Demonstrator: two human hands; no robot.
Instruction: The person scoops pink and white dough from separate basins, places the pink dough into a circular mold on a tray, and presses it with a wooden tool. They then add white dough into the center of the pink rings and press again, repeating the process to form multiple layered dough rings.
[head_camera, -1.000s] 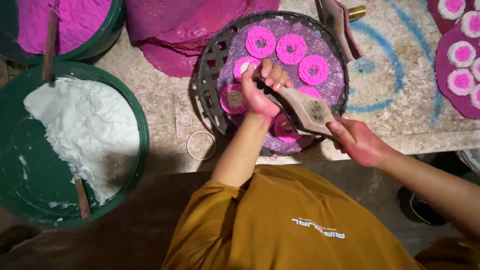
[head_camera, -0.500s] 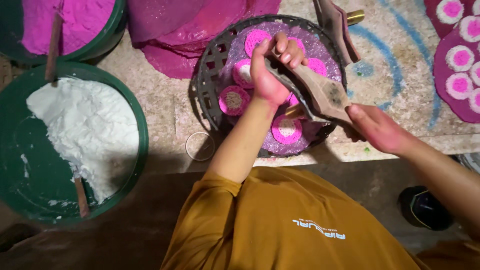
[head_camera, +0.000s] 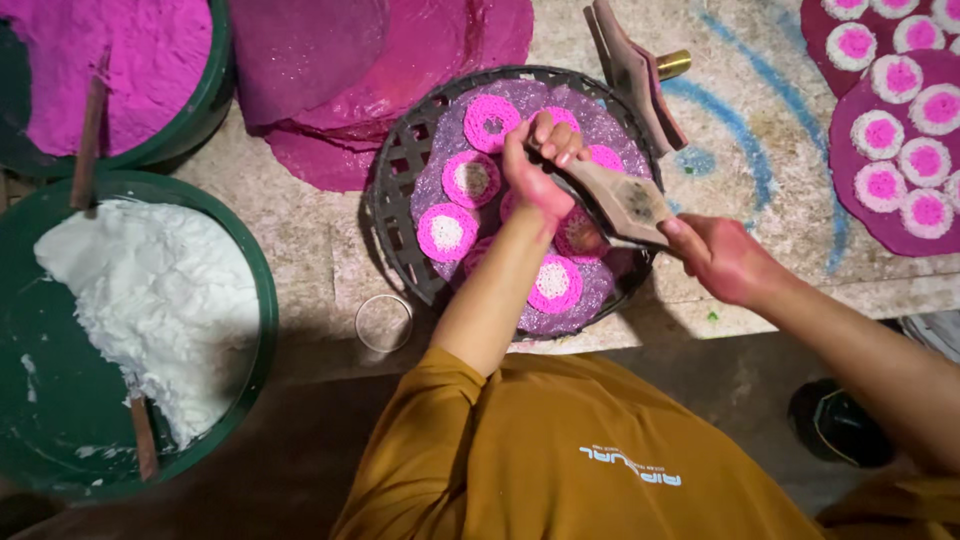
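- Our left hand (head_camera: 535, 170) has shifted up the tray (head_camera: 395, 190), pinching the wooden mould (head_camera: 620, 200).
- Our right hand (head_camera: 725, 260) grips its handle at the tabletop's near edge.
- Pink rings (head_camera: 447, 232) now show uncovered.

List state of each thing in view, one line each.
left hand: fingers curled on the wooden mould's tip
right hand: gripping the mould's handle
wooden mould: held over the tray
woven tray: lined purple, holding pink-ringed cakes
white dough tub: part full, stick inside
pink dough tub: full
small ring: lying flat
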